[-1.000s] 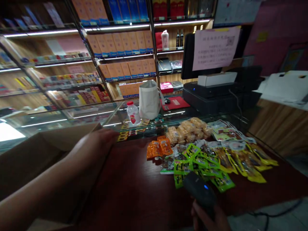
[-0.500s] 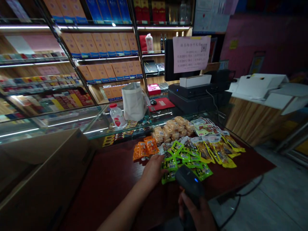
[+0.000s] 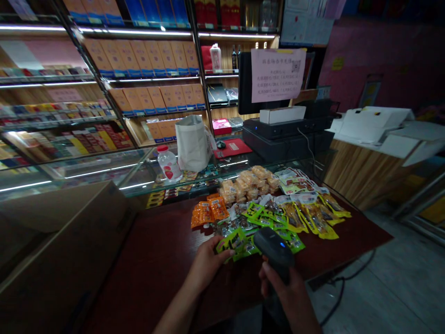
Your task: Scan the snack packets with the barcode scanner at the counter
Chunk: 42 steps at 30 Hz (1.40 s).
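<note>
My left hand [image 3: 211, 259] grips the left end of a green snack packet [image 3: 232, 240] between thumb and fingers, at the near side of the pile. In my right hand [image 3: 283, 287] is a black barcode scanner [image 3: 273, 248] with a blue light on top, its head over the green packets. More green packets [image 3: 274, 218] lie behind it on the dark red table [image 3: 156, 264]. Around them are orange packets [image 3: 209, 211], wrapped light-brown snacks [image 3: 248, 183], and yellow-edged packets [image 3: 314, 215] to the right.
An open cardboard box [image 3: 66, 232] stands at left. Behind the table, a glass counter [image 3: 139, 174] holds a bottle [image 3: 169, 163], a white bag [image 3: 193, 144] and a monitor [image 3: 245, 86] with a paper sign. Flat white-green packets [image 3: 295, 181] lie at the back right.
My left hand has taken hold of a green packet and drawn it left and toward me, off the pile. The scanner stays in my right hand in nearly the same place.
</note>
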Each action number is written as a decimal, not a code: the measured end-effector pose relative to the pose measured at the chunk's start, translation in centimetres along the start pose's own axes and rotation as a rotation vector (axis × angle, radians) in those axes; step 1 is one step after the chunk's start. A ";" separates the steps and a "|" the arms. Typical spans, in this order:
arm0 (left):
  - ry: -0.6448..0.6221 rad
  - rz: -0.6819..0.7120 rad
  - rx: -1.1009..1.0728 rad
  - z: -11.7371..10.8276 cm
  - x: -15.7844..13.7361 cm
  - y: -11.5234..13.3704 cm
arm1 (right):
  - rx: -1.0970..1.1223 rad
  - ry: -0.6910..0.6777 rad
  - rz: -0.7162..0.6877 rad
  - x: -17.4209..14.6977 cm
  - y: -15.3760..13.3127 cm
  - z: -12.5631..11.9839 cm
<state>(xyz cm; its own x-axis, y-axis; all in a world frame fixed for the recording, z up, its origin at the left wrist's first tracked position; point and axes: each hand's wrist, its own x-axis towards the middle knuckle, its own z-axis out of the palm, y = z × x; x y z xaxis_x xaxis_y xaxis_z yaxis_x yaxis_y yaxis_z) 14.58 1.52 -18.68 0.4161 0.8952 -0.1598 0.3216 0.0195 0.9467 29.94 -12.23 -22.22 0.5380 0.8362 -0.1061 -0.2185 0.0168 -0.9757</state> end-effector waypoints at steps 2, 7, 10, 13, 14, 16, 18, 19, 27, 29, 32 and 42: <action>-0.076 -0.061 -0.146 0.0 -1.7 0.6 | -0.075 0.001 -0.041 0.3 -0.7 0.1; -0.142 -0.139 -0.333 0.5 -5.2 2.4 | -0.202 0.001 -0.111 0.7 -1.7 0.9; -0.146 -0.169 -0.449 0.3 -6.2 2.5 | -0.203 -0.026 -0.104 0.5 -2.3 1.6; -0.102 -0.183 -0.483 -0.3 -6.5 1.9 | -0.219 -0.033 -0.083 0.1 -3.0 2.1; -0.066 -0.180 -0.469 -0.6 -6.4 1.6 | -0.230 -0.033 -0.082 0.0 -3.1 2.2; 0.023 -0.156 -0.418 -1.0 -6.4 1.2 | -0.246 -0.043 -0.092 0.1 -3.4 2.5; 0.080 -0.133 -0.379 -1.5 -6.5 1.1 | -0.247 -0.066 -0.098 0.4 -3.6 2.9; 0.086 -0.131 -0.373 -1.7 -6.5 1.1 | -0.244 -0.080 -0.100 0.5 -3.7 3.1; 0.360 -0.117 -0.532 -3.4 -6.3 1.5 | -0.234 -0.109 -0.101 0.8 -5.3 3.2; 0.413 -0.104 -0.580 -3.8 -6.0 1.3 | -0.275 -0.146 -0.081 0.1 -5.4 3.0; 0.452 -0.077 -0.609 -4.2 -5.8 1.0 | -0.325 -0.213 -0.033 -1.3 -5.2 2.9; 0.520 -0.013 -0.598 -4.4 -5.4 0.1 | -0.378 -0.259 -0.037 -2.9 -4.2 4.0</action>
<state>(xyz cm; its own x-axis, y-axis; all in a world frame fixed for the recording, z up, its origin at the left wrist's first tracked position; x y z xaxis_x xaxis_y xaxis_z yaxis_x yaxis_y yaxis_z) 8.60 -1.38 -16.53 -0.0827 0.9836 -0.1600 -0.2489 0.1351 0.9591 26.03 -12.57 -17.09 0.3081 0.9491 -0.0654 0.1357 -0.1119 -0.9844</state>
